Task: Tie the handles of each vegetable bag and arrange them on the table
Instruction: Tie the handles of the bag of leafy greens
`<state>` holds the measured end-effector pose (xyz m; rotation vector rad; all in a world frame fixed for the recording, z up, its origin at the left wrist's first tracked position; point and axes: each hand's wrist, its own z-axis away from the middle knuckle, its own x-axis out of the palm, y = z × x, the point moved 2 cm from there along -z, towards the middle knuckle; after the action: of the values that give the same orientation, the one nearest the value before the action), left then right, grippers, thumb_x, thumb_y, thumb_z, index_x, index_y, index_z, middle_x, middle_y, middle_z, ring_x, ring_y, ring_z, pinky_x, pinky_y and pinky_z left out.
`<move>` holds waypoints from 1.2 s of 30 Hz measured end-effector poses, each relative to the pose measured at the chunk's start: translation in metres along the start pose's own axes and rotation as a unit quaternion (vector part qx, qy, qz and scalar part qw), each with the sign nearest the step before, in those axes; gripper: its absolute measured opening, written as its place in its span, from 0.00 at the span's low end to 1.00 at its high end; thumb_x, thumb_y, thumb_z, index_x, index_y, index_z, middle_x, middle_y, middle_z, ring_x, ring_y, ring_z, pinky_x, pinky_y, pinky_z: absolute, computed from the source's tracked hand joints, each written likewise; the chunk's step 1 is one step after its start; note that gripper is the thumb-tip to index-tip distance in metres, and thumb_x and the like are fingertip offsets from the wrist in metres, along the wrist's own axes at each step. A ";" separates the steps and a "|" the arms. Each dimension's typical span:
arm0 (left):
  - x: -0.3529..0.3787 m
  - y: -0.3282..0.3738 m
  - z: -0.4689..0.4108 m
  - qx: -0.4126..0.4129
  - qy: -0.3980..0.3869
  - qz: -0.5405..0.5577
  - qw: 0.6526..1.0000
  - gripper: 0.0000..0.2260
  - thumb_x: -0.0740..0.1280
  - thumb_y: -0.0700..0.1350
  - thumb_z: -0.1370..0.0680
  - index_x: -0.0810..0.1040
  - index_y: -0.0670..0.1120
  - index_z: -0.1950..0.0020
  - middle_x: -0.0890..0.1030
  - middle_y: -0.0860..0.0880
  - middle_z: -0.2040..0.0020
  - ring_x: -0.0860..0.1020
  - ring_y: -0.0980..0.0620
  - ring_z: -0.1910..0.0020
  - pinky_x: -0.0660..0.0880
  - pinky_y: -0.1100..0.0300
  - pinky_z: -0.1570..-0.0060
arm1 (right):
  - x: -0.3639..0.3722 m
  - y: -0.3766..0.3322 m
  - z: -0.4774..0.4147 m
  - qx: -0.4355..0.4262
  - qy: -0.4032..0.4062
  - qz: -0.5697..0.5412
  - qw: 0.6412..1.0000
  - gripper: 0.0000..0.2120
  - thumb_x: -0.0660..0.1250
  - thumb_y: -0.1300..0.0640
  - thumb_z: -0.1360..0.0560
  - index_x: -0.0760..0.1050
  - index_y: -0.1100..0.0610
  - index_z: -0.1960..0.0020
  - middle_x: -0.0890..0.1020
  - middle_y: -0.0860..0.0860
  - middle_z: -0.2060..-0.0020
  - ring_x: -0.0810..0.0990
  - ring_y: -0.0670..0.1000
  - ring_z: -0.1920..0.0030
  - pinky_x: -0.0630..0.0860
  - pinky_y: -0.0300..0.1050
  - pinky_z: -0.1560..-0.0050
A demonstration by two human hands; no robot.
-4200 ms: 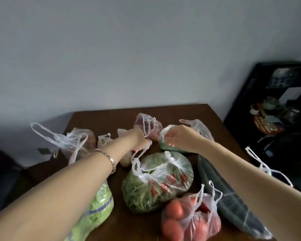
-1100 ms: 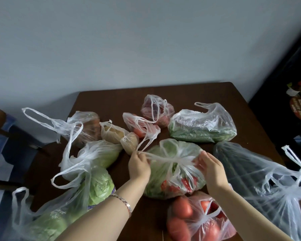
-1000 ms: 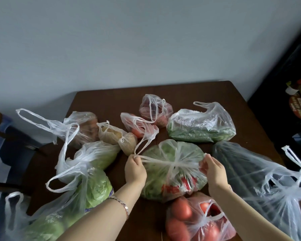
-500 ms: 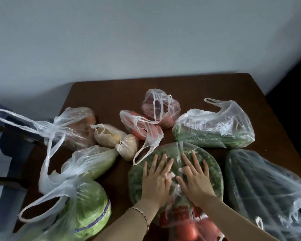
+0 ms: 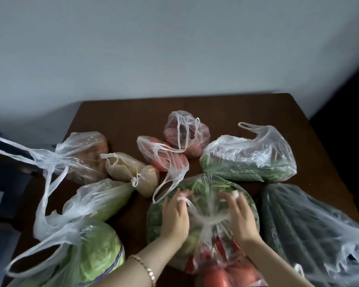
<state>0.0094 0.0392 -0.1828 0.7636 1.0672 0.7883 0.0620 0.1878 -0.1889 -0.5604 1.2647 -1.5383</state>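
Subject of inspection is the clear plastic bag of leafy greens and red chillies (image 5: 203, 195), lying on the dark brown wooden table (image 5: 226, 109) toward its 6 o'clock edge. Both hands rest on top of it. The left hand (image 5: 175, 220) has its fingers curled through one of the thin white handles (image 5: 192, 208), the strip looped over the fingertips. The right hand (image 5: 239, 220) pinches the end of the other handle at its fingertips, though motion blur softens the detail. The two strips meet in a gathered twist between the hands. A gold chain bracelet (image 5: 148, 269) sits on the left wrist. Taking the greens bag as dial centre: at 6 o'clock, touching it, a clear bag of red tomatoes (image 5: 226, 274); at 3 to 4 o'clock, a large clear bag of dark green cucumbers (image 5: 309, 235); at 1 o'clock, a clear bag of green beans (image 5: 249, 164); at 12 o'clock, a small bag of reddish onions (image 5: 187, 135); at 11 o'clock, a bag of orange carrots (image 5: 160, 160), its loose handle draped onto the greens bag; at 10 o'clock, a knotted bag of beige tubers (image 5: 129, 168) and, farther out, a bag with orange-brown contents (image 5: 85, 156); at 9 o'clock, a bag holding a pale green gourd (image 5: 104, 199); at 8 o'clock, a bag holding a green cabbage (image 5: 97, 251).
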 end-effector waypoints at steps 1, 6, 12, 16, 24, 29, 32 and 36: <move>-0.007 0.013 0.000 -0.045 0.040 0.097 0.994 0.19 0.46 0.47 0.20 0.77 0.49 0.50 0.77 0.54 0.48 0.74 0.58 0.45 0.69 0.68 0.44 | -0.004 -0.007 0.001 0.023 0.023 -0.088 0.996 0.21 0.51 0.50 0.19 0.75 0.60 0.59 0.81 0.48 0.64 0.79 0.51 0.58 0.74 0.38 0.54; -0.008 0.032 -0.010 -0.188 -0.003 0.514 0.837 0.22 0.47 0.50 0.18 0.72 0.41 0.64 0.67 0.51 0.81 0.66 0.55 0.82 0.67 0.62 0.74 | -0.009 -0.037 0.004 0.047 0.025 -0.302 0.952 0.23 0.48 0.51 0.18 0.55 0.54 0.71 0.58 0.46 0.80 0.54 0.46 0.78 0.57 0.38 0.78; -0.024 -0.007 -0.016 -0.302 0.004 0.441 0.845 0.22 0.49 0.50 0.18 0.65 0.44 0.69 0.58 0.54 0.85 0.55 0.58 0.88 0.54 0.71 0.81 | -0.026 -0.004 0.009 0.060 0.059 -0.152 0.985 0.24 0.50 0.53 0.19 0.56 0.54 0.74 0.60 0.47 0.81 0.55 0.47 0.76 0.55 0.39 0.78; -0.022 0.019 -0.010 -0.180 -0.094 0.209 0.957 0.26 0.50 0.47 0.17 0.70 0.45 0.75 0.68 0.52 0.82 0.65 0.56 0.81 0.61 0.64 0.76 | -0.024 -0.023 0.013 0.031 0.042 -0.090 0.995 0.24 0.50 0.51 0.19 0.59 0.57 0.73 0.62 0.49 0.78 0.59 0.49 0.74 0.60 0.40 0.74; -0.001 0.049 0.017 -0.057 -0.326 0.058 0.942 0.21 0.47 0.42 0.19 0.78 0.41 0.42 0.78 0.55 0.54 0.72 0.58 0.60 0.69 0.71 0.59 | -0.004 -0.086 0.015 -0.081 -0.066 0.059 0.993 0.18 0.53 0.52 0.20 0.69 0.58 0.65 0.67 0.48 0.74 0.65 0.46 0.72 0.63 0.40 0.66; -0.003 0.033 0.017 -0.149 -0.225 0.160 0.950 0.24 0.44 0.49 0.17 0.76 0.40 0.38 0.79 0.40 0.41 0.73 0.42 0.37 0.64 0.48 0.31 | -0.011 -0.044 0.013 0.011 -0.075 -0.109 0.991 0.13 0.59 0.61 0.22 0.75 0.71 0.48 0.82 0.55 0.62 0.78 0.58 0.56 0.72 0.45 0.50; 0.003 0.037 0.018 -0.159 -0.225 0.175 0.945 0.26 0.39 0.50 0.17 0.75 0.46 0.36 0.77 0.46 0.56 0.73 0.51 0.46 0.69 0.61 0.42 | -0.002 -0.018 0.022 -0.038 -0.117 0.089 0.988 0.09 0.62 0.66 0.24 0.79 0.68 0.50 0.79 0.56 0.54 0.78 0.57 0.53 0.69 0.28 0.60; 0.007 0.049 0.016 -0.149 -0.185 0.186 0.953 0.24 0.45 0.42 0.17 0.81 0.41 0.48 0.72 0.50 0.72 0.66 0.57 0.73 0.65 0.71 0.73 | 0.006 -0.019 0.026 -0.099 -0.065 0.093 0.989 0.09 0.63 0.63 0.24 0.81 0.60 0.59 0.77 0.45 0.67 0.74 0.43 0.65 0.68 0.27 0.65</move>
<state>0.0181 0.0675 -0.1402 0.8209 0.4560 1.0489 0.0739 0.1691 -0.1644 -0.6408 1.3386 -1.2115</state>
